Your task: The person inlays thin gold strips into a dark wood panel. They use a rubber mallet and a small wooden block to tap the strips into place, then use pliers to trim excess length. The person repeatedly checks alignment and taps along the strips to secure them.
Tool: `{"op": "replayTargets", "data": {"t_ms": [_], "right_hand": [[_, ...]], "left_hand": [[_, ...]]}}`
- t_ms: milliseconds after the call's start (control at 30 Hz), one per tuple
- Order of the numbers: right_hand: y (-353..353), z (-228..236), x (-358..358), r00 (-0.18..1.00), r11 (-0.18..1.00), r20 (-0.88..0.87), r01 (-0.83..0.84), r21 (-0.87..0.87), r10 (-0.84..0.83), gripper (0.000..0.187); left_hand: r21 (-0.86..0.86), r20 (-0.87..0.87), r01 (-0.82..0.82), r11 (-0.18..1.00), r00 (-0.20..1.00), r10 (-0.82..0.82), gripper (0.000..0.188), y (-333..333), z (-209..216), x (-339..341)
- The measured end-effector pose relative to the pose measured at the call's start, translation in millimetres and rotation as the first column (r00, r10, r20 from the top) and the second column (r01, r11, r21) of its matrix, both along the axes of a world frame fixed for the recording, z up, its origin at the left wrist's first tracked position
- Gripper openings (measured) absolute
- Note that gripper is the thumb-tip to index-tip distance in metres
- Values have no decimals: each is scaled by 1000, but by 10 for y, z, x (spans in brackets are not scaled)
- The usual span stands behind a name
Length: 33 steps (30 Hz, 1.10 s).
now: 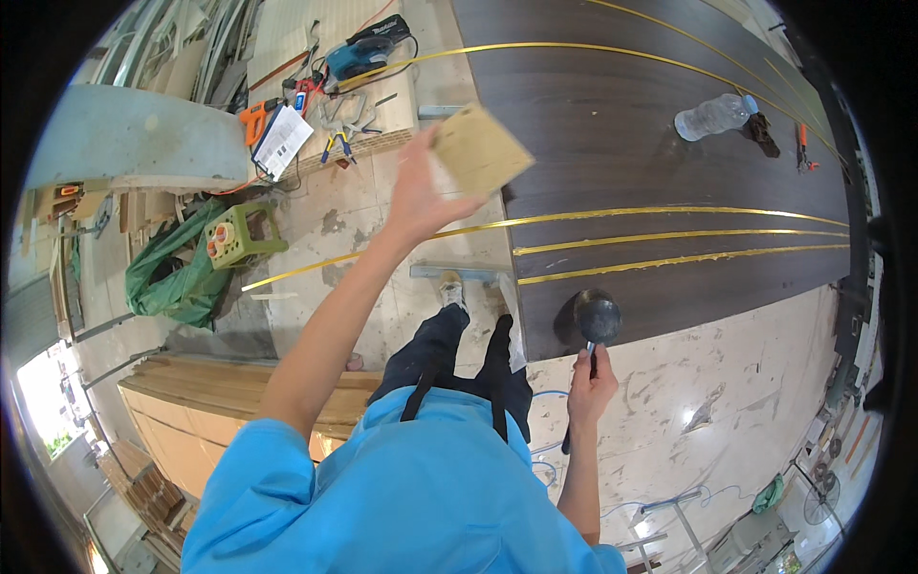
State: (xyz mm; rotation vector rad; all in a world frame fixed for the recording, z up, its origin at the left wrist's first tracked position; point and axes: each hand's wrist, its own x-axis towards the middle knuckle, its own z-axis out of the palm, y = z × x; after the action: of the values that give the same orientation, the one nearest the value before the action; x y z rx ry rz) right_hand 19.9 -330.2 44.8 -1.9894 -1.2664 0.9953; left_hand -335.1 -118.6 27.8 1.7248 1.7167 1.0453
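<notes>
My left hand (pixel 418 199) grips a square tan wooden block (pixel 483 150) by its left and lower edges, near the left side of a dark brown panel (pixel 612 105). A black rubber mallet (pixel 599 318) is in my right hand (pixel 592 385), held by its handle. The mallet's head shows over the panel's near edge. Three gold strips (pixel 669 235) run across the near part of the panel. One of these strips extends past the panel's left edge, passing by my left hand. Another long gold strip (pixel 564 45) crosses the far part.
On the panel's right lie a clear plastic bottle (pixel 712 118), a dark rag (pixel 761 135) and an orange-handled tool (pixel 802 143). A workbench (pixel 382 120) at far left holds a blue power tool (pixel 359 59), pliers (pixel 338 146) and papers (pixel 283 140). A green stool (pixel 251 237) stands left.
</notes>
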Motion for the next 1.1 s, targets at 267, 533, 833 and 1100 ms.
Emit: {"op": "replayTargets", "data": {"t_ms": [267,533,833,1100], "right_hand": [[245,-149,276,972,980,217,45,195,-88,32],[542,-107,553,933,912,98,311,266,-347,33],[1539,132,761,973,923,185,58,381,-137,36],[3823,-331,264,908,876,371,-332,351,195,30]], "left_hand": [[74,-300,280,957,922,-246,113,1207,-23,1308],[36,-399,336,941,868,-295,114,1583,-275,1739],[113,-206,150,982,971,-124,83,889,-188,1370],[-12,188,144,989,972,-140,45,-40,-17,1626]]}}
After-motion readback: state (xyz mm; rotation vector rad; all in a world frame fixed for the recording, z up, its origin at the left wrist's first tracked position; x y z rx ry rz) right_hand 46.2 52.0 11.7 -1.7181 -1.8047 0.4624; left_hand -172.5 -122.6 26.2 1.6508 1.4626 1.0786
